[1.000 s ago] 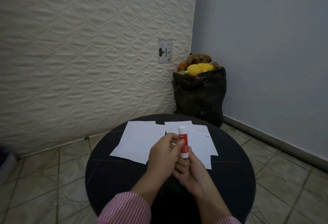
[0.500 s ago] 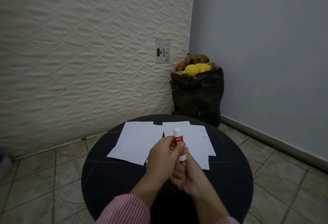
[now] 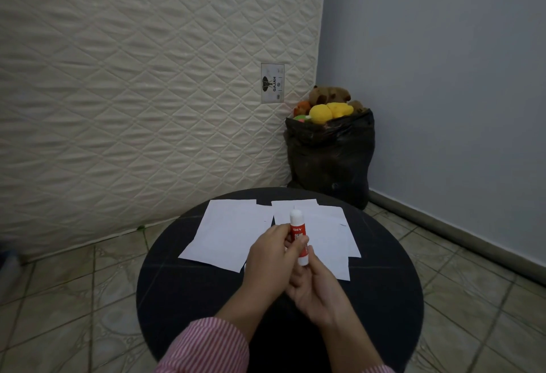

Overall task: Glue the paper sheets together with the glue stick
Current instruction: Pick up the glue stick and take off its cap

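A red and white glue stick [image 3: 298, 235] stands upright above the round black table [image 3: 183, 290], its white cap on top. My left hand [image 3: 270, 257] wraps its fingers around the red barrel. My right hand [image 3: 314, 287] holds the stick's lower end from below. One white paper sheet [image 3: 227, 233] lies flat on the table to the left of my hands. Further white sheets [image 3: 331, 233] lie overlapped to the right, partly hidden behind the stick and my hands.
A quilted mattress [image 3: 141, 86] leans against the wall behind the table. A black bag [image 3: 331, 159] full of plush toys stands in the corner by the grey wall. Tiled floor surrounds the table.
Both hands and the glue stick stay together over the table. The view has shifted slightly. The cap remains on the stick.
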